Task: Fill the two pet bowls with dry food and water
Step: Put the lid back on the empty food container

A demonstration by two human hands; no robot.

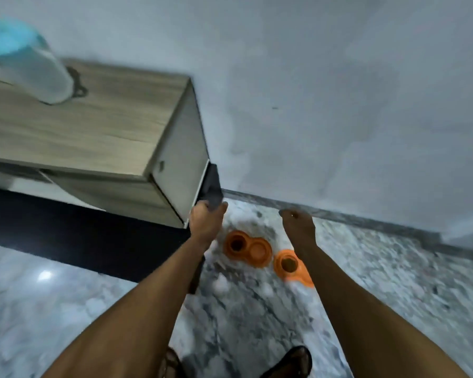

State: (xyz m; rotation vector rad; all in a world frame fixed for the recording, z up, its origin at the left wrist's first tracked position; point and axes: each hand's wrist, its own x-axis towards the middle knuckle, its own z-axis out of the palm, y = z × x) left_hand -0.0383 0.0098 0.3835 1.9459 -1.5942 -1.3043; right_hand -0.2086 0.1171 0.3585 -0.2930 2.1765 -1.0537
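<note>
Now your left hand [206, 225] grips a dark thing [213, 186] right by the wooden cabinet's [93, 126] corner. Your right hand [298, 226] hangs loose, fingers softly curled, holding nothing. The first orange bowl [247, 248] sits on the floor near that corner. The second orange bowl [291, 266] is just beside it, farther from the cabinet.

grey-white marble floor [257, 309] carries 2 orange double bowls near the wall [339, 105]: left bowl [247, 248] and right bowl [291, 266] just beside it, 1 cup of each dark inside. wooden cabinet [93, 124] top holds a blurred blue-lidded container [30, 66].
</note>
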